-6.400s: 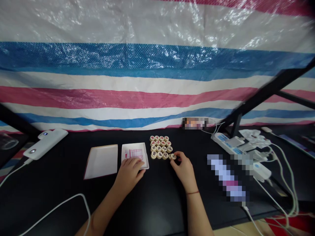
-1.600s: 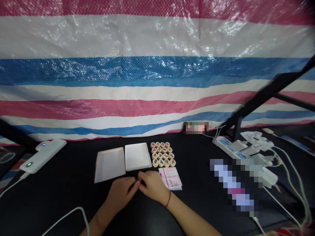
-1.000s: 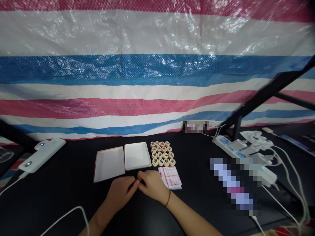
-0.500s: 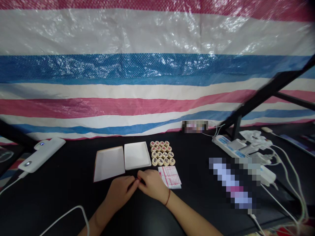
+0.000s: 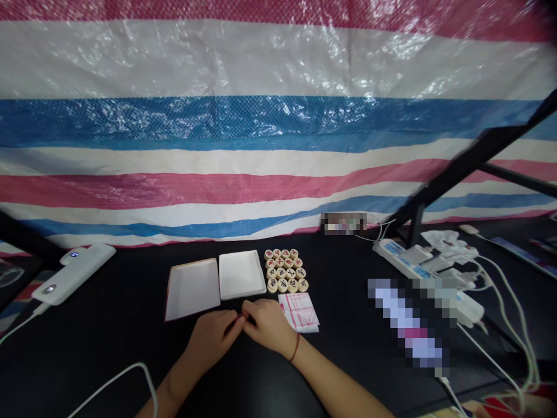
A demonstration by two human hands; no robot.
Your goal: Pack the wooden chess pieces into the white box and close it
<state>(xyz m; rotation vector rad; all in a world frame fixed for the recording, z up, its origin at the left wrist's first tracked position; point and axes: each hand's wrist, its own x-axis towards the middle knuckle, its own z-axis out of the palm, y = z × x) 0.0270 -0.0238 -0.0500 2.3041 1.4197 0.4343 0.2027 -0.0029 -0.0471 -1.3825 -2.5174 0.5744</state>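
Observation:
My left hand (image 5: 214,337) and my right hand (image 5: 267,326) rest together on the black table, their fingertips touching. The fingers of both are curled in, and I see nothing held in them. A red-brown band circles my right wrist. Just beyond the hands lie a white open box tray (image 5: 242,275) and, to its left, a shallow box lid (image 5: 193,289) with its pale inside facing up. Right of the tray, round Chinese chess pieces (image 5: 286,271) stand in tidy rows, marked in red or black. A folded paper chessboard (image 5: 299,312) with red lines lies beside my right hand.
A white device (image 5: 78,276) with a cable lies at the left. On the right are a power strip (image 5: 400,252) with plugs and loose cables, and a blurred-out long object (image 5: 407,325). A striped plastic sheet (image 5: 261,122) hangs behind the table, with a black metal frame (image 5: 470,157) at the right.

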